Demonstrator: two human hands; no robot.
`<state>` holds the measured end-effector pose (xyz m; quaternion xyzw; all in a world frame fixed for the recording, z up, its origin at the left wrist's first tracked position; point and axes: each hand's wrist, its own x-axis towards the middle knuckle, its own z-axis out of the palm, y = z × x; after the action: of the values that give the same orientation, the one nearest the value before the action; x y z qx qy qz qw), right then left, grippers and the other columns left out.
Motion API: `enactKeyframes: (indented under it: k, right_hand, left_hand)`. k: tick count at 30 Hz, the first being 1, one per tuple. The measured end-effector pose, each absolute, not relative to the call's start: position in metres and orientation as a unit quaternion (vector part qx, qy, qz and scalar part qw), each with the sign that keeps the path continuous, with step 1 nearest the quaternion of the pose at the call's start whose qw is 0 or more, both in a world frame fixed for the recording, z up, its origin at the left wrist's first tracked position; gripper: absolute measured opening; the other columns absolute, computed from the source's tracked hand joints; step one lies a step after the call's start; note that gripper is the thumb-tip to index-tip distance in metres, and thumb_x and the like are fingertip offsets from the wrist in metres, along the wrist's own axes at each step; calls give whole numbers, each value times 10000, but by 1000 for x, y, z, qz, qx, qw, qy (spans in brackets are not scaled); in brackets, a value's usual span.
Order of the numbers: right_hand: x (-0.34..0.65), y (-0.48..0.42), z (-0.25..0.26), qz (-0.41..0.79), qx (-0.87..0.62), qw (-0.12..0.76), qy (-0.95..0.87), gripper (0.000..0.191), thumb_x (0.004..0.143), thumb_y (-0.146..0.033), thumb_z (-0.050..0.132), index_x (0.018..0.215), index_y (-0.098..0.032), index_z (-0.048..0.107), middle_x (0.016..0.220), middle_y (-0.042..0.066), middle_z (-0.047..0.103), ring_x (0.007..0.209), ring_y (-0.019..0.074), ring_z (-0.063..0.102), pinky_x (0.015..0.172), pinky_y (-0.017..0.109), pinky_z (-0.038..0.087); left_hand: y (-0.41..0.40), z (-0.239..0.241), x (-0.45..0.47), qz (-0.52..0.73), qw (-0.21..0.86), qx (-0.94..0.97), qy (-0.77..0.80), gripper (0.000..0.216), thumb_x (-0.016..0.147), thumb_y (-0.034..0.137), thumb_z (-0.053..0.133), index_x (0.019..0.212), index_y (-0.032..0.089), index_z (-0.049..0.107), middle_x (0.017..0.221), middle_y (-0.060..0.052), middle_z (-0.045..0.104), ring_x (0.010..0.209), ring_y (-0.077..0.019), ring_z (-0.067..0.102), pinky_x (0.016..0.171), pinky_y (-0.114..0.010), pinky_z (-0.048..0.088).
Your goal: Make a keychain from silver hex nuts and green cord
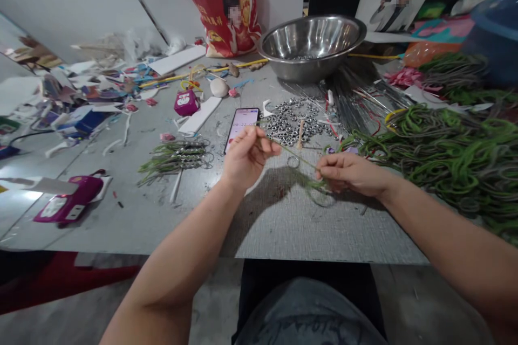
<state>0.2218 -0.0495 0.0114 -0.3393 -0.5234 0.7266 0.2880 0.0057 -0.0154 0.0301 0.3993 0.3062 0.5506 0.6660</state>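
A thin green cord (297, 157) runs taut between my two hands above the grey table. My left hand (251, 157) pinches one end, its fingers closed in front of a phone (243, 123). Lower and to the right, my right hand (350, 173) pinches the cord too, and a loose loop hangs beneath its fingertips. Just beyond the cord lie many small silver metal beads (289, 118), with a small wooden stick (300, 133) upright among them. A metal ring (293, 161) shows below the cord. At the left rests a bundle of green cords with silver beads (174, 157).
A large heap of green and grey cord (449, 161) covers the right side. Behind the beads stand a steel bowl (313, 46) and a red bag (224, 5). A purple glue-gun-like tool (70, 199) lies at left, near paper scraps (76, 91) and a purple box (186, 102).
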Motion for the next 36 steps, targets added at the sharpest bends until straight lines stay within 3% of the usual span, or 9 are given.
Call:
enactKeyframes:
  k: [3, 6, 12, 16, 18, 23, 27, 31, 36]
  right_hand:
    - [235, -48, 19, 716, -350, 314, -516, 307, 711, -432, 672, 599, -165, 570, 473, -75, 381, 389, 33, 252, 386, 203, 234]
    - [243, -50, 26, 706, -342, 310, -536, 306, 658, -421, 701, 558, -170, 558, 486, -48, 429, 417, 53, 326, 400, 217, 259]
    - [250, -42, 21, 700, -374, 351, -498, 217, 618, -339, 707, 612, -175, 564, 460, -78, 389, 401, 47, 316, 382, 201, 271]
    - [250, -34, 14, 688, -410, 386, -458, 243, 580, -326, 729, 703, -170, 589, 538, -35, 526, 473, 83, 472, 391, 197, 335]
    - [249, -30, 11, 662, -441, 416, -441, 253, 577, -306, 738, 730, -171, 588, 548, -35, 549, 458, 75, 467, 383, 188, 322]
    - [252, -20, 3, 531, -505, 548, -403, 208, 661, -323, 697, 772, -190, 581, 466, -99, 438, 326, 27, 263, 346, 200, 221]
    - [261, -16, 1, 483, -499, 595, -406, 208, 728, -417, 640, 798, -237, 562, 439, -112, 349, 322, 57, 239, 359, 235, 228]
    - [266, -15, 1, 455, -492, 634, -386, 229, 751, -485, 600, 808, -266, 564, 389, -115, 234, 333, 89, 202, 377, 255, 233]
    - [272, -11, -3, 361, -494, 721, -325, 185, 738, -461, 597, 765, -281, 566, 419, -94, 239, 385, 113, 279, 437, 273, 302]
  left_hand:
    - [-6, 34, 0, 589, 648, 364, 317, 268, 918, 267, 431, 687, 176, 531, 481, 44, 510, 510, -91, 609, 540, -194, 530]
    - [-2, 34, -3, 609, 634, 342, 333, 263, 910, 264, 451, 672, 178, 522, 463, 48, 487, 494, -92, 598, 518, -185, 515]
    - [10, 31, -10, 663, 567, 297, 389, 238, 871, 278, 530, 658, 173, 509, 444, 61, 467, 456, -70, 547, 514, -172, 479]
    - [11, 29, -11, 674, 540, 302, 403, 231, 858, 225, 536, 634, 172, 524, 423, 69, 420, 381, -55, 440, 433, -163, 391]
    - [11, 29, -13, 681, 516, 306, 421, 235, 859, 201, 525, 625, 173, 534, 404, 78, 368, 349, -47, 369, 396, -160, 325]
    - [14, 33, -21, 723, 423, 309, 449, 264, 845, 206, 547, 582, 178, 540, 377, 93, 274, 326, -40, 285, 393, -161, 284]
    - [15, 37, -24, 724, 466, 292, 415, 272, 872, 241, 509, 604, 202, 529, 351, 94, 236, 321, -64, 313, 405, -185, 319]
    - [11, 42, -26, 701, 509, 290, 407, 244, 891, 262, 488, 655, 210, 523, 349, 98, 225, 293, -50, 184, 340, -200, 173]
    - [9, 50, -32, 721, 479, 272, 420, 274, 922, 275, 421, 664, 215, 492, 342, 101, 185, 286, -44, 120, 341, -208, 124]
